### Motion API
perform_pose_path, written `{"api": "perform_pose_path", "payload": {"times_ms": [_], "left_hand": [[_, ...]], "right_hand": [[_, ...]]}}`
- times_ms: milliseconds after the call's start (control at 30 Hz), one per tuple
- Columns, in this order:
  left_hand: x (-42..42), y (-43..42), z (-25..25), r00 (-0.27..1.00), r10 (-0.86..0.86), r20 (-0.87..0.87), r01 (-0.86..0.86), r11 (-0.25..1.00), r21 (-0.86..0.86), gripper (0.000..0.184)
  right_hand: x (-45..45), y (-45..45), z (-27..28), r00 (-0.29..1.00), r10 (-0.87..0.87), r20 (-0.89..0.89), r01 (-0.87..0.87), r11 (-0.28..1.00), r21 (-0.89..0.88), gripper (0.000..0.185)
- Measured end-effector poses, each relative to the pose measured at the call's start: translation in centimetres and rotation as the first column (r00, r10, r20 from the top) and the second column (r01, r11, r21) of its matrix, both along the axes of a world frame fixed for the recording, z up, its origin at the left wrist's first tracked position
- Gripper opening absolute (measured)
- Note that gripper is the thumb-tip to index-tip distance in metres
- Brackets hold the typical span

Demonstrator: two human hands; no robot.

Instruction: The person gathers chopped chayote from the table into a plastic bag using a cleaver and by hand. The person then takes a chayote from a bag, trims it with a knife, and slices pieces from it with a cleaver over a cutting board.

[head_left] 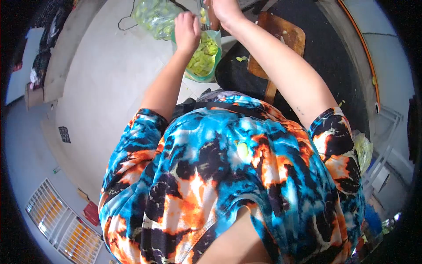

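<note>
An open bag filled with pale green chopped pieces stands in front of me, at the upper middle. My left hand is at this bag's upper left edge, its fingers curled together; what they hold, if anything, is hidden. Beside it lies a clear plastic bag with more green pieces inside. My right hand is raised above and to the right of the open bag, partly cut off by the top of the view, and its fingertips do not show clearly. A few pale pieces are between the hands.
On the black surface at the right lies a wooden board with a handle, partly behind my right forearm. Green scraps lie beside it. Light floor stretches to the left. A white metal frame stands at the far right.
</note>
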State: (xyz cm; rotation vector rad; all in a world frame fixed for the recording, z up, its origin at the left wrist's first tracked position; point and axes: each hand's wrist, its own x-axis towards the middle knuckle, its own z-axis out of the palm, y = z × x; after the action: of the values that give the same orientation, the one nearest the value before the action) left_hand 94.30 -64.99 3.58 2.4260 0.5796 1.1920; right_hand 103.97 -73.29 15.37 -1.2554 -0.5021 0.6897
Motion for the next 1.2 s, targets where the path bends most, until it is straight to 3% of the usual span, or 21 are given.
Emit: {"api": "perform_pose_path", "payload": {"times_ms": [67, 167, 200, 233, 267, 300, 333, 367, 433, 467, 533, 633, 667, 733, 800, 867, 900, 967, 1000, 1067, 1200], "left_hand": [[-1.0, 0.3, -3.1, 0.988, 0.027, -0.15, -0.017, 0.997, 0.069, 0.01], [-3.9, 1.5, -8.0, 0.929, 0.03, -0.369, -0.036, 0.999, -0.008, 0.01], [-5.2, 4.1, -13.2, 0.917, 0.045, -0.397, -0.068, 0.997, -0.046, 0.013], [-6.3, 5.1, -14.7, 0.857, 0.084, -0.509, -0.18, 0.973, -0.143, 0.02], [-7.5, 7.0, -17.4, 0.856, 0.024, -0.517, -0.244, 0.899, -0.363, 0.028], [-8.2, 7.4, -16.6, 0.798, 0.002, -0.603, -0.373, 0.787, -0.491, 0.034], [-8.8, 8.0, -16.9, 0.8, 0.122, -0.588, -0.407, 0.83, -0.382, 0.036], [-9.8, 10.5, -19.4, 0.859, 0.039, -0.51, -0.362, 0.751, -0.552, 0.036], [-11.0, 11.6, -18.5, 0.823, 0.114, -0.557, -0.367, 0.855, -0.367, 0.036], [-11.0, 11.1, -17.3, 0.858, 0.101, -0.503, -0.335, 0.853, -0.399, 0.033], [-11.2, 10.5, -16.5, 0.845, 0.12, -0.521, -0.363, 0.844, -0.394, 0.031], [-9.7, 9.9, -18.0, 0.907, 0.004, -0.422, -0.248, 0.814, -0.525, 0.027], [-7.7, 7.7, -16.8, 0.94, -0.091, -0.33, -0.103, 0.845, -0.524, 0.022], [-5.2, 4.4, -15.5, 0.908, -0.265, -0.324, 0.064, 0.852, -0.52, 0.02], [-1.9, -1.0, -12.0, 0.766, -0.545, -0.341, 0.296, 0.77, -0.565, 0.019], [0.1, -7.5, -10.8, 0.606, -0.69, -0.395, 0.443, 0.706, -0.553, 0.021], [-2.0, -6.8, -5.0, 0.461, -0.687, -0.561, 0.245, 0.707, -0.664, 0.023], [-1.6, -9.6, -4.9, 0.2, -0.743, -0.639, 0.512, 0.635, -0.578, 0.027], [-2.0, -10.4, -6.4, 0.158, -0.753, -0.639, 0.836, 0.447, -0.32, 0.03], [-2.2, -12.4, -6.5, 0.031, -0.726, -0.687, 0.921, 0.288, -0.263, 0.036], [-2.2, -14.9, -8.0, 0.034, -0.66, -0.75, 0.985, 0.151, -0.088, 0.039]], "right_hand": [[1.2, 0.0, -1.1, 0.999, -0.02, -0.028, 0.022, 0.995, 0.098, 0.008], [3.1, -1.3, -3.4, 0.997, -0.038, 0.073, 0.027, 0.989, 0.145, 0.012], [3.2, -0.2, -6.7, 0.994, -0.064, 0.083, 0.053, 0.99, 0.13, 0.017], [3.1, -1.7, -6.4, 0.998, -0.055, 0.03, 0.051, 0.992, 0.115, 0.016], [2.9, -3.5, -5.9, 0.998, -0.052, -0.021, 0.054, 0.994, 0.1, 0.016], [3.4, -5.1, -6.3, 0.997, -0.072, -0.037, 0.075, 0.992, 0.101, 0.016], [3.9, -6.9, -7.2, 0.994, -0.091, -0.057, 0.097, 0.989, 0.109, 0.016], [4.8, -9.2, -8.1, 0.986, -0.115, -0.118, 0.12, 0.992, 0.037, 0.018], [5.7, -15.0, -9.3, 0.911, -0.296, -0.287, 0.305, 0.952, -0.015, 0.018], [6.9, -18.0, -11.3, 0.891, -0.425, -0.162, 0.418, 0.905, -0.075, 0.019], [7.4, -26.0, -12.6, 0.784, -0.58, -0.22, 0.538, 0.813, -0.223, 0.028], [6.3, -38.7, -16.3, 0.509, -0.826, -0.242, 0.743, 0.563, -0.361, 0.033], [5.8, -42.8, -16.3, 0.432, -0.847, -0.312, 0.769, 0.526, -0.364, 0.029], [2.6, -49.8, -18.0, 0.346, -0.861, -0.373, 0.82, 0.471, -0.326, 0.025], [-0.5, -53.2, -17.4, 0.229, -0.929, -0.289, 0.86, 0.333, -0.387, 0.025], [-2.1, -57.7, -19.3, 0.299, -0.937, -0.182, 0.804, 0.35, -0.48, 0.025], [-1.0, -54.4, -16.5, 0.412, -0.902, -0.13, 0.736, 0.414, -0.536, 0.024], [-2.0, -53.9, -16.9, 0.599, -0.799, 0.047, 0.642, 0.445, -0.625, 0.023], [-2.2, -53.7, -16.9, 0.684, -0.719, 0.124, 0.593, 0.448, -0.669, 0.023], [-1.6, -52.4, -16.3, 0.743, -0.656, 0.133, 0.529, 0.454, -0.717, 0.023], [1.2, -50.8, -15.1, 0.745, -0.641, 0.184, 0.558, 0.447, -0.699, 0.023]]}}
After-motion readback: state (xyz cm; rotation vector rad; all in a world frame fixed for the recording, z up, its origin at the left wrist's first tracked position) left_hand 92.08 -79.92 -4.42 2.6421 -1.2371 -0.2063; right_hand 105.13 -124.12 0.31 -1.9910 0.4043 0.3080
